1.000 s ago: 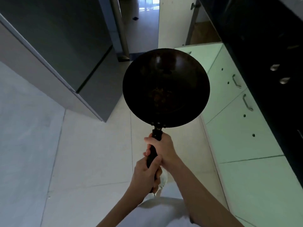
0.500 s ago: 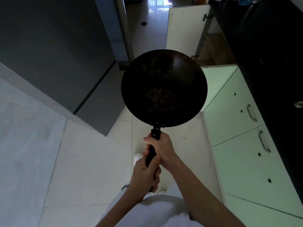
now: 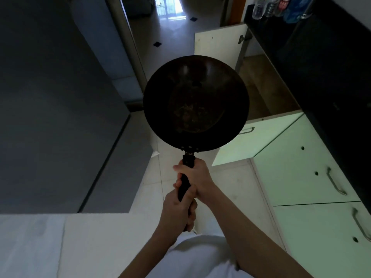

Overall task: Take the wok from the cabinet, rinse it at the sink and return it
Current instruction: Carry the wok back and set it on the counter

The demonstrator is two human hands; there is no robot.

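A dark round wok (image 3: 195, 103) is held out in front of me above the floor, its bowl facing up and brownish marks on its bottom. Its black handle points back toward me. My right hand (image 3: 197, 178) grips the handle near the bowl. My left hand (image 3: 177, 212) grips the handle's end just behind it. Ahead on the right, a cabinet stands with its white door (image 3: 219, 47) swung open, and its brown inside (image 3: 265, 87) shows beyond the wok.
Pale green cabinet doors (image 3: 305, 169) with metal handles run along the right under a dark countertop (image 3: 325, 63). Several bottles (image 3: 279, 6) stand at the counter's far end. A tall grey refrigerator (image 3: 56, 101) fills the left. A doorway (image 3: 170, 19) lies ahead over the pale tiled floor.
I have moved forward along the cabinets with the wok held out. The open cabinet door and its inside have come nearer. Both hands keep the same grip.
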